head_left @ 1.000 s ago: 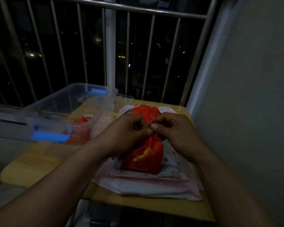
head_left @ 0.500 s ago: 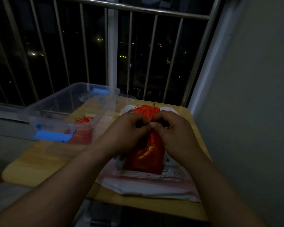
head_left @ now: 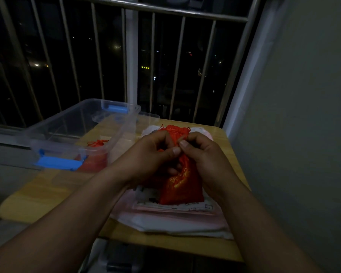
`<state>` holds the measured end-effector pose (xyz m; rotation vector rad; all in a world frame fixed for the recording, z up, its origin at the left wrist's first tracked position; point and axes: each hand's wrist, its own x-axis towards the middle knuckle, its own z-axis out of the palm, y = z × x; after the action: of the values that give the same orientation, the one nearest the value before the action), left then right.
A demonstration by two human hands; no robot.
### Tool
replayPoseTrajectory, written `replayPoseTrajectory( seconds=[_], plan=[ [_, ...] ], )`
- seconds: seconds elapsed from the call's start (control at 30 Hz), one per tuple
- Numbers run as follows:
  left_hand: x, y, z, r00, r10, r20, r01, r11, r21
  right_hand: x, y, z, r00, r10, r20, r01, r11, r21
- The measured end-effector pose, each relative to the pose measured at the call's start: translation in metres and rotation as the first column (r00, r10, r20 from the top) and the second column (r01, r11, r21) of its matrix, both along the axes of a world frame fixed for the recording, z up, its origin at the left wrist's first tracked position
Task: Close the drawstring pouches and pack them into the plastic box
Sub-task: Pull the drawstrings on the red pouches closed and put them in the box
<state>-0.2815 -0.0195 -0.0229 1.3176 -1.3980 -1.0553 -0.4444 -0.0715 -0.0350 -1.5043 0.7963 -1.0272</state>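
Note:
A red drawstring pouch [head_left: 182,187] with gold embroidery stands upright on a stack of folded cloths [head_left: 175,219]. My left hand [head_left: 152,156] and my right hand [head_left: 205,156] both pinch it at the neck, thumbs meeting over the gathered fabric; its ruffled top shows above my fingers. The cord itself is hidden by my fingers. A clear plastic box [head_left: 67,125] with blue latches sits at the left of the table, and a second red pouch [head_left: 96,156] lies inside it against the near wall.
The small wooden table [head_left: 47,186] ends close to my body. A metal railing [head_left: 130,56] stands behind it, and a grey wall [head_left: 293,134] runs along the right side. A clear lid [head_left: 148,116] lies behind the box.
My hands have stayed on the pouch's neck and shifted slightly, my thumbs now pressed together. The pouch's top is bunched tighter than before.

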Motion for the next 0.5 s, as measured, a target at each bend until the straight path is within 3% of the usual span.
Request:
replayPoseTrajectory(
  seconds=[0.13, 0.37, 0.5],
  plan=[
    [0.0, 0.0, -0.001, 1.0, -0.015, -0.028, 0.014, 1.0, -0.018, -0.003, -0.004, 0.0, 0.997, -0.053, 0.064, 0.05, 0.998, 0.038],
    [-0.001, -0.002, -0.003, 1.0, -0.021, -0.006, 0.02, 0.999, -0.045, -0.007, -0.012, -0.002, 0.977, -0.21, 0.035, 0.211, 0.977, -0.023],
    [-0.003, -0.004, -0.008, 0.999, 0.03, 0.016, -0.029, 0.996, -0.089, -0.006, -0.012, -0.004, 0.975, -0.216, 0.049, 0.216, 0.976, 0.004]
  ],
)
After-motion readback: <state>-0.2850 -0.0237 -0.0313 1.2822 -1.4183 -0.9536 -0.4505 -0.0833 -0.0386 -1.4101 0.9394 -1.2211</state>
